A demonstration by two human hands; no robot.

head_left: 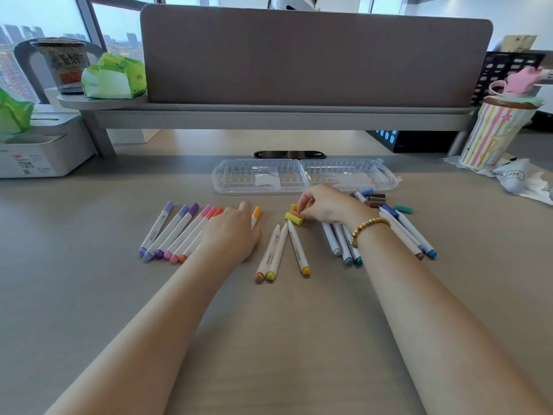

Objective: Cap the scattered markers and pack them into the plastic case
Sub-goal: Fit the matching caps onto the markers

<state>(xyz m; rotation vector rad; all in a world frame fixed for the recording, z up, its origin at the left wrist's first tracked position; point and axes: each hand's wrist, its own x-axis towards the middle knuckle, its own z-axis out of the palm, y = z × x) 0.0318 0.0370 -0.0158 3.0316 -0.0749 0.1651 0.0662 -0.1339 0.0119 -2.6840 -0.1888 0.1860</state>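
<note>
My right hand (326, 205) reaches forward with its fingers curled, pinching at a little heap of loose yellow and orange caps (294, 217) on the desk (89, 280). A gold bead bracelet (366, 229) sits on that wrist. Just nearer to me than the caps lie three uncapped markers (282, 250), tips toward the caps, with orange and yellow ends toward me. To the right of this hand, partly under my wrist, lies a loose bunch of grey, teal, brown and blue markers (410, 232), with brown, blue and teal caps (377, 200) beyond them.

My left hand (232, 232) lies flat with relaxed, straight fingers on the right end of a row of capped markers (176, 232), purple through pink to orange; one orange-capped marker (256, 215) peeks out at my fingertips.

Beyond both hands, the clear plastic case (305, 176) lies open with no markers in it. A striped cup (493, 133) stands far off to the right of it.
</note>
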